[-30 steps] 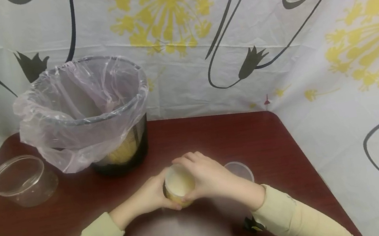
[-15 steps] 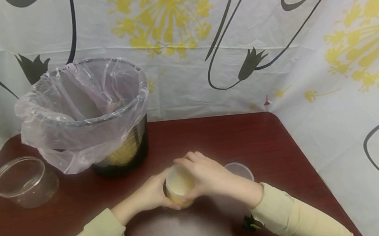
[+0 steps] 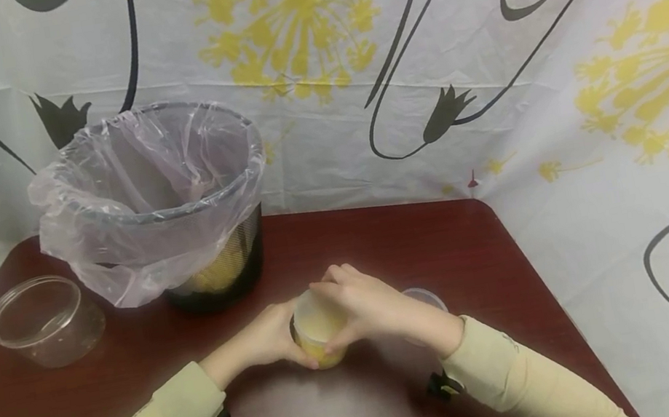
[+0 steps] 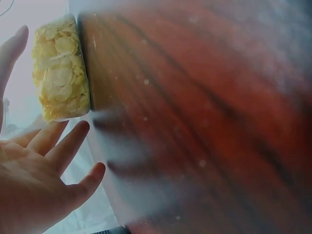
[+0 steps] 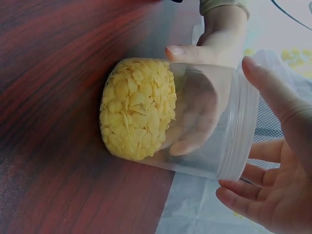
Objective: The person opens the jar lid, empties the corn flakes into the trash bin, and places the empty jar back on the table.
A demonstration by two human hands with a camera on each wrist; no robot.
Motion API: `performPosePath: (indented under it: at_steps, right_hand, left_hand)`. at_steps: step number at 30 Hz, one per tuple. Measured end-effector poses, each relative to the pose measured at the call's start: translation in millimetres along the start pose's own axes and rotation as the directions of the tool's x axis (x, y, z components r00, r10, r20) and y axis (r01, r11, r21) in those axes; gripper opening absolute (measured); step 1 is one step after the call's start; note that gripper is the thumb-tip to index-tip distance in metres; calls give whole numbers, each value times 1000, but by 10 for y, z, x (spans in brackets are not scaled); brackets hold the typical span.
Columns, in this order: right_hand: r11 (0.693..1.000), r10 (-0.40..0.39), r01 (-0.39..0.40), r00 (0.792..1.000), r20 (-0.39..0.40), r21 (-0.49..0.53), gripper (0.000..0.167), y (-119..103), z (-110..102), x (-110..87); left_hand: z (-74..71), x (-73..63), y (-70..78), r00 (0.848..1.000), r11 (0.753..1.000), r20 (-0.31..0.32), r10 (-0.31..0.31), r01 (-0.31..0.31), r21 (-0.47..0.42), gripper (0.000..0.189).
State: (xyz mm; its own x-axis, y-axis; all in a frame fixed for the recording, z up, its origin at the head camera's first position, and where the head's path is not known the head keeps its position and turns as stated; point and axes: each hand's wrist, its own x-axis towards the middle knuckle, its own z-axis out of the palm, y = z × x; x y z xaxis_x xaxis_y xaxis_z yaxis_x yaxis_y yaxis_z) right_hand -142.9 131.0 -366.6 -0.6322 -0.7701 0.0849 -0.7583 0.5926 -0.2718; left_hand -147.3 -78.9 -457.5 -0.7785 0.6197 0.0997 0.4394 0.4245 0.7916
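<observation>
Between both hands a clear plastic jar [image 3: 318, 322] with a translucent lid [image 5: 242, 124] stands upright on the table. Yellow flakes [image 5: 139, 109] fill roughly its lower half. My left hand [image 3: 266, 339] grips the jar's side, its thumb at the near face. From the other side my right hand [image 3: 367, 306] holds the lid's edge, with the thumb in front and fingers curled over the far side. In the left wrist view the flakes [image 4: 61, 70] show beyond the spread fingers [image 4: 66, 146] of the left hand.
A mesh bin [image 3: 235, 251] with a pinkish plastic liner [image 3: 117, 259] stands at the back left of the dark red table [image 3: 378, 231]. Left of it sits a clear round tub [image 3: 50, 337]. Behind my right wrist a clear round container [image 3: 425, 296] is partly hidden. Patterned curtain surrounds the table.
Both hands stay on the jar. The jar leans a touch and the right hand has shifted very slightly; the head view itself has moved a little.
</observation>
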Motion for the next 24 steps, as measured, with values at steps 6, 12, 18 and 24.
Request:
performPosePath:
  at_steps: [6,12,18,24]
  right_hand:
    - [1000,-31,31,999,9,-4,87,31,-6,-1]
    - [999,-54,54,998,13,4,87,56,-11,1]
    - [998,-62,61,998,31,17,89,64,-14,8]
    - [997,-72,71,997,39,27,88,70,-17,23]
  left_hand:
    - [9,15,-5,1000,999,0,14,-14,34,84]
    - [13,29,-4,1000,999,-1,19,-19,47,83]
    - [-1,30,4,1000,999,-1,31,-31,20,81]
    - [-6,34,5,1000,1000,11,14,-14,0,80]
